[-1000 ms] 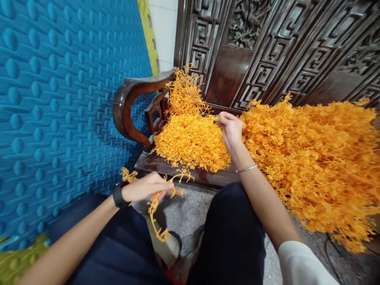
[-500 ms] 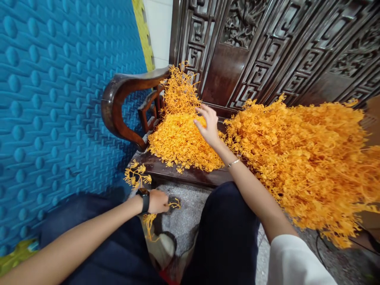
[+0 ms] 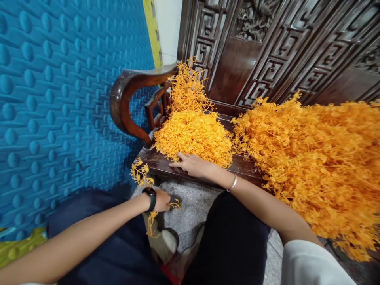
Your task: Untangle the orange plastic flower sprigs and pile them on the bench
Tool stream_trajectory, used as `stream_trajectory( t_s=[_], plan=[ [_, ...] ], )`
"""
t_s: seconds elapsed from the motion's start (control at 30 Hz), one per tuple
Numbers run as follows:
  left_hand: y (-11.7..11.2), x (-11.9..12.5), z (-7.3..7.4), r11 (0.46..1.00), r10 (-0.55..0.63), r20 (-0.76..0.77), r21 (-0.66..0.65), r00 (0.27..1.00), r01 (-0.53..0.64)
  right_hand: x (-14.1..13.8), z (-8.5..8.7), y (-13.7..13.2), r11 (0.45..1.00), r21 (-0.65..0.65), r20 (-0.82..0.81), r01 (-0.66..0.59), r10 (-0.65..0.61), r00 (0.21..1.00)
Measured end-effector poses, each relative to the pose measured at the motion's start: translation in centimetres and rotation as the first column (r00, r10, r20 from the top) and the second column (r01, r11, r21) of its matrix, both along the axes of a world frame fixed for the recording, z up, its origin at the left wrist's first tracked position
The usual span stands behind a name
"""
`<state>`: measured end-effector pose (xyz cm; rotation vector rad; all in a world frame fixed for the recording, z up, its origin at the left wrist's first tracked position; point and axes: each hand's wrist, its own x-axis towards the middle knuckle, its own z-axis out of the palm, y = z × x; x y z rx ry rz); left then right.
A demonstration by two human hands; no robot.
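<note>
My left hand (image 3: 162, 200), with a watch on the wrist, is closed around orange artificial flower sprigs low between my knees. Branched ends of these sprigs (image 3: 142, 173) stick out above and below the fist. My right hand (image 3: 191, 164) is over the front edge of the wooden bench seat (image 3: 160, 162), fingers stretched and apart, at the near edge of a heap of small orange flower pieces (image 3: 192, 132). I see nothing held in it; its palm is hidden. Behind that heap, thin orange stems (image 3: 188, 89) are piled against the armrest.
A far bigger mass of orange sprigs (image 3: 320, 158) fills the right side. The curved armrest (image 3: 118, 103) borders the seat on the left, with the carved wooden backrest (image 3: 234, 67) behind. Blue foam matting (image 3: 59, 99) covers the floor at left. My shoes (image 3: 168, 245) are below.
My right hand has come down from above the heap toward me, to the front edge of the seat. My left hand keeps its hold on the sprigs. The view has shifted slightly.
</note>
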<state>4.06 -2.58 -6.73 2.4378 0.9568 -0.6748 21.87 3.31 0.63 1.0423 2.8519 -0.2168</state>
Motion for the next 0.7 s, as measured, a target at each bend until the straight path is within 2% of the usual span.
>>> stream_trajectory(
  t_s=[0.2,0.37,0.47,0.57,0.7],
  plan=[
    [-0.1,-0.3,0.1,1.000,0.001,-0.018,0.007,1.000,0.000,0.8,-1.2,1.4,0.999,-0.001,-0.076,-0.047,0.047,0.996],
    [-0.2,-0.2,0.7,1.000,-0.007,-0.016,0.019,1.000,0.007,1.0,-1.0,1.9,0.999,-0.025,-0.138,-0.037,0.033,0.990],
    [-0.2,-0.1,1.1,1.000,-0.006,-0.013,0.031,1.000,0.006,1.4,-0.7,2.3,0.998,-0.051,-0.254,-0.031,0.017,0.967],
    [-0.3,0.1,1.6,0.999,-0.019,-0.034,0.037,0.999,0.020,2.0,-0.4,3.2,0.990,-0.137,-0.452,-0.034,-0.032,0.891],
    [-0.3,0.8,2.1,0.998,-0.050,-0.066,0.042,0.997,0.053,2.4,-0.1,5.3,0.954,-0.285,-0.618,0.089,-0.253,0.744]
  ],
)
